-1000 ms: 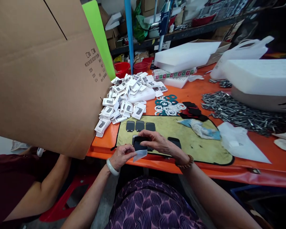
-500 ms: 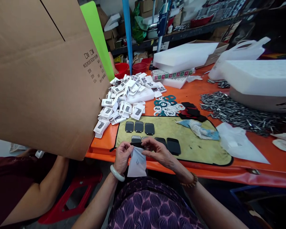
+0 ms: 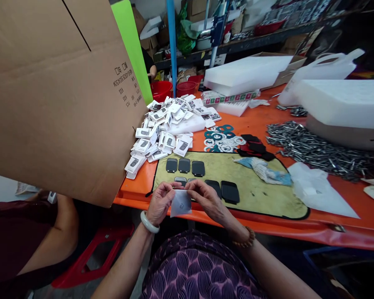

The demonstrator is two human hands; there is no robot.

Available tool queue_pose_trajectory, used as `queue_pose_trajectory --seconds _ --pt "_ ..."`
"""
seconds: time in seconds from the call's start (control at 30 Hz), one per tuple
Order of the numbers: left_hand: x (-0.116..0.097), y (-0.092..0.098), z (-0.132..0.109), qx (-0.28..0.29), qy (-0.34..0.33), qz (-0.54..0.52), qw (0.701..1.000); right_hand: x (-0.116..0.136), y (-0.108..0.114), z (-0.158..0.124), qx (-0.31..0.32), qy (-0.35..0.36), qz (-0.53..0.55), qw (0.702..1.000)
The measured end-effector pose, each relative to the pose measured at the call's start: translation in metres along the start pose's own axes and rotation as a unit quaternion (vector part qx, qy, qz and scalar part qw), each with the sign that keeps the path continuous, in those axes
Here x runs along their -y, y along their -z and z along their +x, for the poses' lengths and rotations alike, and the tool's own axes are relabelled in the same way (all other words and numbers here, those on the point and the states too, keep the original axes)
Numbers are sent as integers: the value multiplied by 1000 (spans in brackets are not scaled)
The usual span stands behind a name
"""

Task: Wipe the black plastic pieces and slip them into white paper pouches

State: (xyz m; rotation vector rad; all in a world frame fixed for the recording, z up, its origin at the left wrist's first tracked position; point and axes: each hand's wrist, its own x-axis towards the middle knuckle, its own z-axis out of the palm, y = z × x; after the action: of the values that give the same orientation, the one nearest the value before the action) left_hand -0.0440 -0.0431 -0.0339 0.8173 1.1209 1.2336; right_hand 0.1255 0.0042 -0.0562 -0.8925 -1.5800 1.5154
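Observation:
Between my two hands hangs a small frosted plastic bag (image 3: 181,204) with a printed mark on its front. My left hand (image 3: 161,202) pinches its upper left corner between thumb and fingers. At the upper right corner, my right hand (image 3: 207,200) grips it the same way. Whether anything is inside the bag I cannot tell. Just beyond lie flat dark rounded-square pieces in two rows on a yellow cloth (image 3: 264,198); one is a black piece (image 3: 230,192) right of my right hand, another a dark piece (image 3: 198,168) in the far row. My hands partly cover the nearer row.
A big cardboard box (image 3: 65,112) blocks the left side. Behind the cloth are a heap of small white boxes (image 3: 170,142), rings (image 3: 223,138) and a pile of metal pins (image 3: 318,145). A white plastic bag (image 3: 322,191) lies right. A co-worker's arm (image 3: 54,236) is at left.
The bag has swung up and looks shorter now, its lower edge raised. My right fingers have closed onto its upper right corner. The dark item by its mouth no longer shows there.

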Motion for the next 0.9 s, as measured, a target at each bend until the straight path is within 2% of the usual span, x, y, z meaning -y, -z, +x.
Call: queue_pose_trajectory --seconds 0.13,0.27,0.37,0.43,0.47,0.57,0.7,0.77,0.8,0.9 --pt "-2 2 2 -2 -3 -31 1000 5 -5 6 4 -13 62 998" --pt "0 19 19 -50 -13 -16 999 -3 -1 8 -54 -14 38 998" --pt "5 48 46 -98 -17 69 993 -22 22 2 -118 -19 -71 990" --pt "10 69 70 -139 -29 194 971 -38 52 -7 -182 -15 -167 969" --pt "13 78 82 -157 -33 265 951 -45 71 -13 -222 -12 -212 952" --pt "21 95 112 -165 -38 322 932 -62 133 -39 -344 -21 -339 875" --pt "28 98 131 -181 -44 380 906 -74 208 -73 -459 -112 -489 733" --pt "31 95 133 -201 -50 409 889 -79 234 -84 -488 -152 -536 672" --pt "33 93 132 -211 -52 419 882 -82 245 -87 -492 -162 -554 652" --pt "37 88 126 -237 -75 449 858 -93 268 -89 -471 -158 -603 624"
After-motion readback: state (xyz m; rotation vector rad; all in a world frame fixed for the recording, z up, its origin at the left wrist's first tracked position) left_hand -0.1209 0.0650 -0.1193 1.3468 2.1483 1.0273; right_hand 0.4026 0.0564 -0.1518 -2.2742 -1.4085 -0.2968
